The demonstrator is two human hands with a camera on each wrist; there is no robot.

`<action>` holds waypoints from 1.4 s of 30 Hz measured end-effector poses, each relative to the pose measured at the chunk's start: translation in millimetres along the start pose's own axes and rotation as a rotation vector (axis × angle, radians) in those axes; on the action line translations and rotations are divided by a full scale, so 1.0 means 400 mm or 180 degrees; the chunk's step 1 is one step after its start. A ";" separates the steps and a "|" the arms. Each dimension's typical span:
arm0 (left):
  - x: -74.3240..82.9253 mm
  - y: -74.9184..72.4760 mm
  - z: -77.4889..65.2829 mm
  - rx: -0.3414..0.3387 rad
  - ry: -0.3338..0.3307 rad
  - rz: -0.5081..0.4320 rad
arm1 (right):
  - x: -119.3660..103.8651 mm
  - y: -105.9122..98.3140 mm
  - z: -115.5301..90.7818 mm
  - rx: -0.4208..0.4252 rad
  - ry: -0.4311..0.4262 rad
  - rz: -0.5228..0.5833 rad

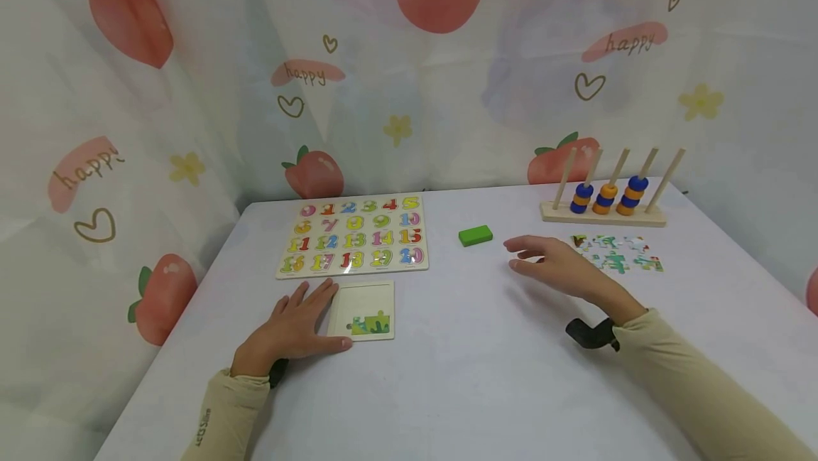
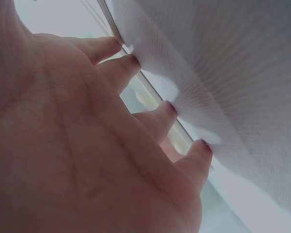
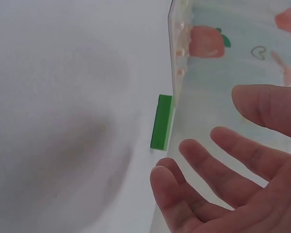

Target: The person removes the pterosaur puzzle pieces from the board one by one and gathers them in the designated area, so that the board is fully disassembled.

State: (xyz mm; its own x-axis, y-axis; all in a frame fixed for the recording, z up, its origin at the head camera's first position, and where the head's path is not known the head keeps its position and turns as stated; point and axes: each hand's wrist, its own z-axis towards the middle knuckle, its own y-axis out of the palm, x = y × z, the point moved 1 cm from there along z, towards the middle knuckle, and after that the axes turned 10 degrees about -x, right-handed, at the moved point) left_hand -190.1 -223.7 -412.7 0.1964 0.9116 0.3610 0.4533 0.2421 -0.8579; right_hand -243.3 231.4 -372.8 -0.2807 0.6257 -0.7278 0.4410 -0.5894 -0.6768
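Observation:
A small square puzzle tray (image 1: 363, 296) lies flat near the middle of the table, with joined jigsaw pieces (image 1: 372, 324) in its lower right corner. My left hand (image 1: 289, 326) rests at its left side, fingers spread, the thumb along the near edge. In the left wrist view the fingertips (image 2: 169, 108) touch the white table surface. My right hand (image 1: 562, 267) hovers over the table with loosely bent fingers, holding nothing. Loose jigsaw pieces (image 1: 615, 262) lie beyond it to the right, and a green block (image 1: 476, 236) sits to its left, apart from the fingers.
Behind the tray lies a number board (image 1: 353, 235) with colourful numerals. At the back right stands a wooden peg rack (image 1: 603, 214) with blue and orange rings on three pegs. A fruit-patterned curtain (image 1: 441, 113) hangs along the table's back and left.

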 end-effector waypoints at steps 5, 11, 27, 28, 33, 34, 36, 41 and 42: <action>0.000 -0.002 0.002 -0.0004 0.0018 -0.0017 | -0.024 0.033 0.030 -0.0126 -0.0112 0.0046; -0.001 -0.001 0.002 -0.0012 0.0006 -0.0013 | -0.052 0.075 0.069 -0.0349 -0.0281 0.0126; -0.005 0.001 0.003 -0.0022 -0.0013 0.0022 | -0.153 0.182 0.149 -0.0660 -0.0739 0.0214; -0.007 0.002 0.004 -0.0021 -0.0020 0.0029 | -0.160 0.189 0.154 -0.0683 -0.0761 0.0199; -0.007 0.004 0.006 -0.0035 -0.0050 0.0012 | -0.194 0.223 0.180 -0.0770 -0.0834 0.0178; -0.006 0.004 0.006 -0.0039 -0.0054 0.0002 | -0.200 0.229 0.185 -0.0782 -0.0840 0.0178; -0.005 0.004 0.005 -0.0046 -0.0059 -0.0002 | -0.214 0.242 0.194 -0.0812 -0.0839 0.0185; -0.005 0.003 0.005 -0.0037 -0.0084 0.0036 | -0.242 0.269 0.214 -0.0898 -0.0888 0.0196; -0.004 0.003 0.005 -0.0035 -0.0090 0.0034 | -0.246 0.274 0.218 -0.0913 -0.0906 0.0205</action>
State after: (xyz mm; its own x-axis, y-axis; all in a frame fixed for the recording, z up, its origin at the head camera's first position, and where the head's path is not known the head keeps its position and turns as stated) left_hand -191.6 -224.5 -415.0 0.1767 0.9232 0.3414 0.4608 0.2289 -0.8575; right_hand -241.6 60.9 -384.8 -0.4517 0.4020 -0.7964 0.6740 -0.4312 -0.5999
